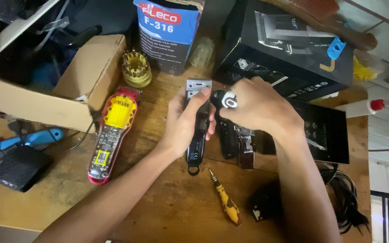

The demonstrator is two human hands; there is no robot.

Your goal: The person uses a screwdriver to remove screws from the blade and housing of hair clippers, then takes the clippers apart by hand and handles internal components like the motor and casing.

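Note:
My left hand (pixel 186 122) grips a black hair clipper (pixel 197 143) by its body; the clipper points away from me, its metal blade (pixel 197 86) at the far end. My right hand (pixel 260 108) pinches a small round black-and-white part (pixel 227 101) just right of the clipper's head, touching it. Under my right hand lie dark clipper parts (pixel 239 144) on the wooden table (pixel 158 198).
A red and yellow opened clipper (pixel 111 132) lies left, next to an open cardboard box (pixel 64 85). A yellow-handled screwdriver (pixel 225 199) lies near me. Black and blue product boxes (pixel 289 49), a gold guard (pixel 137 68), a white bottle (pixel 365 107) and cables (pixel 343 198) surround.

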